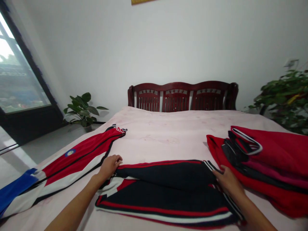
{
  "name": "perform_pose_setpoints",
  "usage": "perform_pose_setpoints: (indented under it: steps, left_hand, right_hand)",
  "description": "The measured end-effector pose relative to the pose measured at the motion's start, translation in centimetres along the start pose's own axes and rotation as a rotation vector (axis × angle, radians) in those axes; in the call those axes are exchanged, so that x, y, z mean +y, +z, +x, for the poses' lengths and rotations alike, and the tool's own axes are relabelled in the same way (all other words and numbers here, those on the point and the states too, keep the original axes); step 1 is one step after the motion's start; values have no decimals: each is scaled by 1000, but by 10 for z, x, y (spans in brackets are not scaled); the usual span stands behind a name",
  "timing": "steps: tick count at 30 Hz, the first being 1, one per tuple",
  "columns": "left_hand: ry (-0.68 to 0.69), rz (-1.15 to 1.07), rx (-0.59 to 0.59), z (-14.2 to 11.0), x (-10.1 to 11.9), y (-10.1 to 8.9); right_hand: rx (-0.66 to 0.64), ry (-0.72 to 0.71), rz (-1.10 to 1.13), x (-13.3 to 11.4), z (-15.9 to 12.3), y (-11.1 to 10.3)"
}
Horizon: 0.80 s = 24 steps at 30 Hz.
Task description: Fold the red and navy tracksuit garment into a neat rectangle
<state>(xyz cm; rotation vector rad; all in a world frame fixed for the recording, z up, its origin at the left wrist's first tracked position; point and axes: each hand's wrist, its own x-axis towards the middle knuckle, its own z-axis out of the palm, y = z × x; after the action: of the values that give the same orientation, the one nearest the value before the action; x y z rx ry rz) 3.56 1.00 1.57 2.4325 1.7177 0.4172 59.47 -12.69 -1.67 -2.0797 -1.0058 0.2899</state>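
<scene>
A folded navy track jacket (163, 189) with red and white stripes along its sides lies in front of me on the bed. My left hand (111, 166) is at its upper left corner, fingers curled and closed on the edge; the thumb is hidden. At the other end, my right hand (228, 181) grips the striped ribbed hem between thumb and fingers. Left of my left hand, a red, white and blue track jacket (79, 160) with a round badge is spread out lengthwise. A stack of folded red and dark clothes (276, 154) sits just beyond my right hand.
The pink bed sheet (158, 138) reaches back to a dark red wooden headboard (178, 96) against a white wall. A potted plant (84, 110) stands at the left near a glass door (21, 70). Another leafy plant (288, 96) is at the right.
</scene>
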Motion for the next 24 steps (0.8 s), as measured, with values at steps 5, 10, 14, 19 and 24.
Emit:
perform_pose_setpoints:
  steps: [5,10,14,19,24]
  left_hand:
    - [98,-29,239,-20,35,18]
    - [185,241,186,-38,44,66]
    - [161,317,145,-41,26,75]
    - [2,304,-28,-34,43,53]
    - [35,121,32,-36,129,47]
  right_hand:
    - [89,-537,-352,-37,-21,5]
    - [-171,-795,-537,-54,-34,41]
    - [-263,-572,-410,-25,-17,46]
    - [-175,-62,166,2,4,20]
    - [-191,212,411,12,-3,-4]
